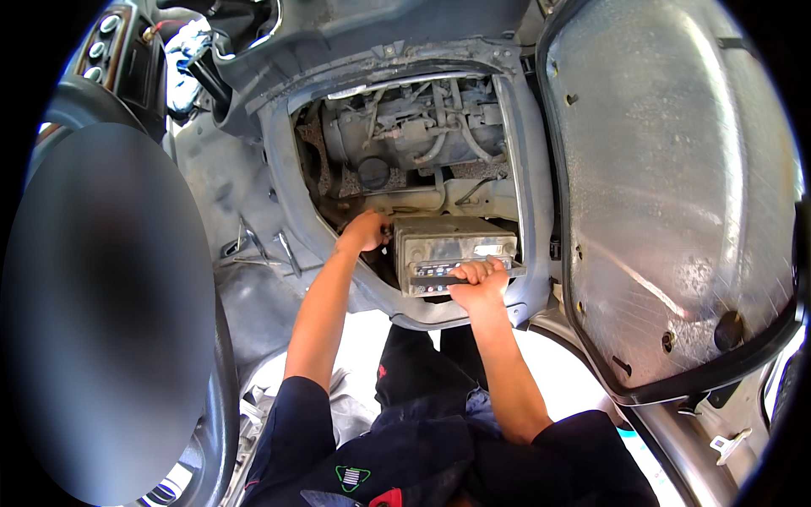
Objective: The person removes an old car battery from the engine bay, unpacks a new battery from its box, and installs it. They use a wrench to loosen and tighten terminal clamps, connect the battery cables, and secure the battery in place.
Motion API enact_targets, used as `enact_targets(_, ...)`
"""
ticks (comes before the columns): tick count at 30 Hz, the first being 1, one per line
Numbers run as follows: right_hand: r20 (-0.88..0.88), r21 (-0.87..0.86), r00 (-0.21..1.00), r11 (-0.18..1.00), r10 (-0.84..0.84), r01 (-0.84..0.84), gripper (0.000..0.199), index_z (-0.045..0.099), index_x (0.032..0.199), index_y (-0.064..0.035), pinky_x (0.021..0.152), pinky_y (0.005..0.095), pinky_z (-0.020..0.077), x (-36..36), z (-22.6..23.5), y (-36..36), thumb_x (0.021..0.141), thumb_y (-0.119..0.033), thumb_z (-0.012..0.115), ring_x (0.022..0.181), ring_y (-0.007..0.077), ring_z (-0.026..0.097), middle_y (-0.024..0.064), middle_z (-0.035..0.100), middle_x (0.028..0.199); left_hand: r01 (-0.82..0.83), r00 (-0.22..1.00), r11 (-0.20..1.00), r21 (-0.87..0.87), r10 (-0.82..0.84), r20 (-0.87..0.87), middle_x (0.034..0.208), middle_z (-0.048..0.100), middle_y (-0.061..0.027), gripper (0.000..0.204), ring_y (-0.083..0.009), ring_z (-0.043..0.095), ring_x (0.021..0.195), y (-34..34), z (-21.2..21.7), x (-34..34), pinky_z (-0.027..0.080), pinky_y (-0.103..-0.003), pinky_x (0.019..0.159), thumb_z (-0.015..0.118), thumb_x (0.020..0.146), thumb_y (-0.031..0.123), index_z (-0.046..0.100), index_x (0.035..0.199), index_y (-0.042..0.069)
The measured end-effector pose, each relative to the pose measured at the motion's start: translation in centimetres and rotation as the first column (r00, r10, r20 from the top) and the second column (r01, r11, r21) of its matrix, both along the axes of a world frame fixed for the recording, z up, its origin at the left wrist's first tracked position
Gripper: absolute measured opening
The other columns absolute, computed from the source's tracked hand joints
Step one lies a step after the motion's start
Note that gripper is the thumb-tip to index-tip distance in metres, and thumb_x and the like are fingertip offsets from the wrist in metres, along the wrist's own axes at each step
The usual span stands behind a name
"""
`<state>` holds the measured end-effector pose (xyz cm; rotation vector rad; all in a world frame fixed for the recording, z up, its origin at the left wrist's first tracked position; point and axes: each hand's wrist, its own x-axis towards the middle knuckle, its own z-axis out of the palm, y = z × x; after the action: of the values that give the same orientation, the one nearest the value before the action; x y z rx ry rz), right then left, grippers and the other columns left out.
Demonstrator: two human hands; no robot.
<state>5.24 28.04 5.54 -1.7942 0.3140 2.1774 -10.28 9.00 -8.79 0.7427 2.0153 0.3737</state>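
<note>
A grey, dusty car battery (448, 236) sits tilted in the near part of an engine opening. My right hand (481, 283) is closed round the dark carrying handle (463, 281) on its near side. Beside the battery's far left corner is my left hand (367, 231), with its fingers curled in by a small dark part. What those fingers hold, if anything, is hidden. Behind the battery lies the dirty engine (414, 127), with hoses and a round black cap (373, 173).
A grey frame (532, 194) with a raised rim surrounds the opening. To the right stands a large raised metal-lined cover (667, 169). Several hand tools (287, 252) lie on the grey floor at left. A blurred oval covers part of the steering wheel (225, 406).
</note>
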Motion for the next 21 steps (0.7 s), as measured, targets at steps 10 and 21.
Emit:
enact_targets(10,-0.042,0.152,0.976,0.967,0.215,-0.206,0.040,0.022,0.060,-0.0180,0.061,0.0361,0.0313,-1.0,9.9,-2.3,0.090,-0.023,0.048,0.049,0.0154,0.021,-0.0014,0.020,0.054,0.099,0.995,0.994,-0.036,-0.100,-0.016,0.125,0.062,-0.0172,0.044,-0.0360,0.054,0.121,0.0,0.0,1.1,0.046,-0.042,0.099,0.063,0.079,0.012,0.064,0.123,0.014)
enact_targets(21,-0.439,0.132,0.750,0.861,0.495,-0.491,0.043,0.024,0.059,-0.0170,0.056,0.0294,0.0251,7.5,27.2,-2.3,0.093,-0.024,0.049,0.050,0.0108,0.023,-0.0038,0.020,0.054,-0.941,0.335,0.168,0.292,0.563,0.756,0.114,0.067,-0.0160,0.034,-0.0235,0.066,0.101,-5.1,17.1,13.2,0.053,-0.035,0.086,0.044,0.105,0.025,0.052,0.130,0.003)
